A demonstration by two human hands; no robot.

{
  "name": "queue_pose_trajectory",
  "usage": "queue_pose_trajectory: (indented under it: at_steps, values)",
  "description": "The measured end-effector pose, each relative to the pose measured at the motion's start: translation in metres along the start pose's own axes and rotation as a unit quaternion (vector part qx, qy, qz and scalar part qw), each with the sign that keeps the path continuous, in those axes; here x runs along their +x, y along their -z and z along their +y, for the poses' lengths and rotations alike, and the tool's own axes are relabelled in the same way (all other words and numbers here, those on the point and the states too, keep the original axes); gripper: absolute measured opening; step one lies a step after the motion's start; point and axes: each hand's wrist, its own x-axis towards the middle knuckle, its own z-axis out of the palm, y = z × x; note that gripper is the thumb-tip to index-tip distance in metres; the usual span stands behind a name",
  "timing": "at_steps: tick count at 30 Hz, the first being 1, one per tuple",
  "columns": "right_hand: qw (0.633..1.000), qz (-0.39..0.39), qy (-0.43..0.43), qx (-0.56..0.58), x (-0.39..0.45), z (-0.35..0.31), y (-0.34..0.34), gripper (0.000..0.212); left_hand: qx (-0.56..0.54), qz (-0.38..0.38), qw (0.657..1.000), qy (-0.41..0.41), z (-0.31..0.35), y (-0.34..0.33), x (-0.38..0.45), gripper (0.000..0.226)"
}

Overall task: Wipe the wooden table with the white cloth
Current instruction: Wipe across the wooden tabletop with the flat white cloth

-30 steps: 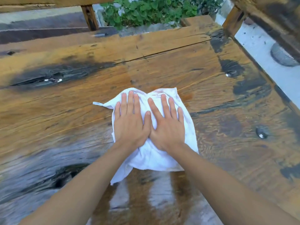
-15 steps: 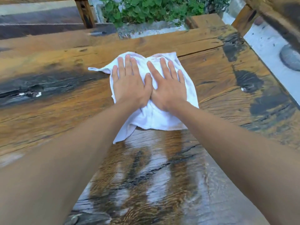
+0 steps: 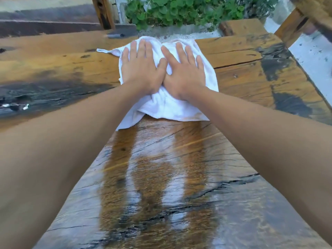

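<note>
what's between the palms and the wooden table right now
The white cloth. In the head view, both the left hand and the right hand press flat on it, so it separates them from the table.

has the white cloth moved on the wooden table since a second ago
Yes. The white cloth slid away from the person, reaching the wooden table's far edge.

Cloth (image 3: 172,105) lies on table (image 3: 242,76) at its far edge. Left hand (image 3: 142,69) and right hand (image 3: 185,72) flat on cloth, side by side, thumbs touching. Plants (image 3: 179,11) beyond cloth, behind the table edge.
</note>
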Motion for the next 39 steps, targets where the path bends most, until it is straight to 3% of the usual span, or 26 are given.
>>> queue_pose_trajectory:
  at_steps: [11, 17, 39]
  values:
    - [1.000, 0.002, 0.004, -0.031, 0.054, 0.009, 0.006, 0.066, -0.007, 0.030, 0.999, 0.011, 0.011, 0.008, 0.029, 0.068]
    - [0.999, 0.011, 0.018, -0.026, 0.039, 0.007, -0.004, 0.068, -0.039, 0.033, 0.998, 0.033, 0.013, -0.002, 0.000, 0.071]
    - [0.999, 0.019, 0.037, -0.033, -0.222, 0.014, -0.035, 0.065, -0.044, 0.031, 0.998, 0.012, 0.029, -0.026, -0.264, 0.081]
